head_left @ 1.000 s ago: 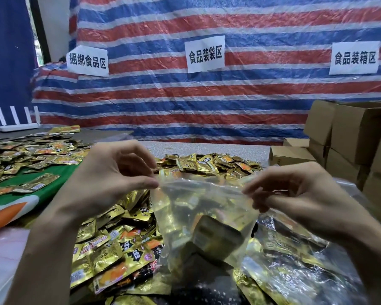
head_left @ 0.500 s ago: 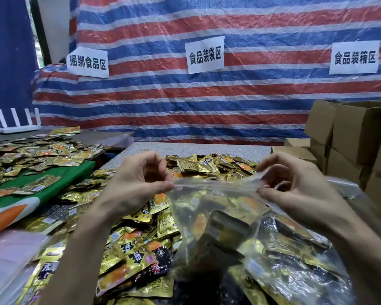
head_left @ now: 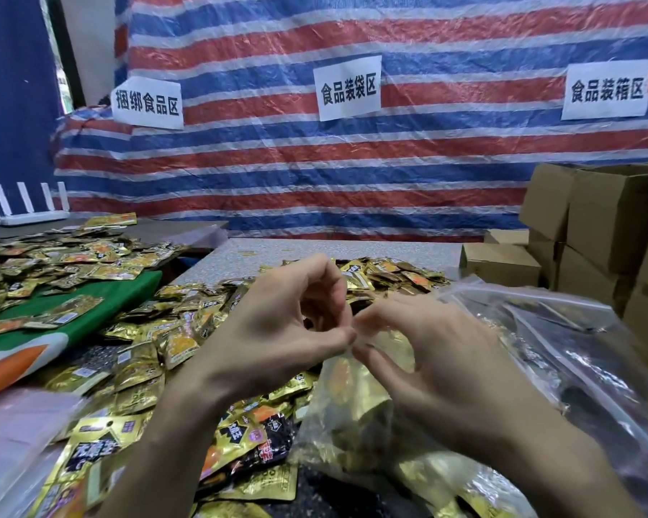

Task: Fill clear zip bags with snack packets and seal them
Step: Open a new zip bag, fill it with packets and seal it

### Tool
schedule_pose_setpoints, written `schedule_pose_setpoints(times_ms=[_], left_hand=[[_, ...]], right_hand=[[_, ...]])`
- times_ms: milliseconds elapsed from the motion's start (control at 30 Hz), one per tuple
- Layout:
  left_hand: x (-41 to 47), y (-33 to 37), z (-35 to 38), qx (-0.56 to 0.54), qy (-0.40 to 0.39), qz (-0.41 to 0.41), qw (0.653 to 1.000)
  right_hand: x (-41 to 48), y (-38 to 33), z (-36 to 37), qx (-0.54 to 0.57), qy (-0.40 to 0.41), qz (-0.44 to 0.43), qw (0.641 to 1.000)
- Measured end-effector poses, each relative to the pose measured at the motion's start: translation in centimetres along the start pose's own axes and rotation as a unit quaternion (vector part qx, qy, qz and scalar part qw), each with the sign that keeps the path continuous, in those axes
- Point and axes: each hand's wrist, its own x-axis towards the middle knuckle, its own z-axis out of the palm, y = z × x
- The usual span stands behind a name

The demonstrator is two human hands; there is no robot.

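Here, both hands meet at the middle of the view, on the top edge of the clear zip bag. The left hand pinches that edge between thumb and curled forefinger. The right hand pinches it just to the right, its fingertips almost touching the left's, though they are blurred. The bag hangs below the two hands, on the near side, with gold packets showing through its film. Loose snack packets lie heaped on the table, to the left of the hands and beyond them. A pile of other clear bags lies just right of the right hand, with cardboard boxes farther right.
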Motion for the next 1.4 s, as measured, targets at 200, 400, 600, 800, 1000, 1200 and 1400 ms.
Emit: schedule_pose_setpoints(times_ms=[200,400,600,800,1000,1200,1400], left_hand=[[-0.2,0.1,0.0,-0.006,-0.02,0.029,0.999],[-0.2,-0.4,0.0,0.056,-0.066,0.033,0.996],[-0.2,-1.1,-0.2,0.12,-0.138,0.04,0.982],[0.2,-2.3,-0.6,0.054,-0.088,0.088,0.991],[0.1,-4.4,-1.5,0.001,-0.017,0.068,0.998],[0.1,-5.1,-2.0,-0.017,-0.009,0.053,0.998],[-0.1,-6.0,-2.5,-0.039,0.011,0.052,0.998]], right_hand=[[-0.2,0.2,-0.7,0.067,0.01,0.014,0.998],[-0.3,0.4,-1.0,0.11,0.028,0.033,0.993],[-0.3,0.5,-1.0,0.118,0.015,0.036,0.992],[-0.4,1.1,-1.7,0.14,-0.028,0.04,0.989],[-0.2,1.7,-1.9,0.148,-0.046,0.047,0.987],[-0.1,2.4,-2.0,0.182,-0.059,0.05,0.98],[0.0,3.1,-2.5,0.194,-0.087,0.071,0.974]])
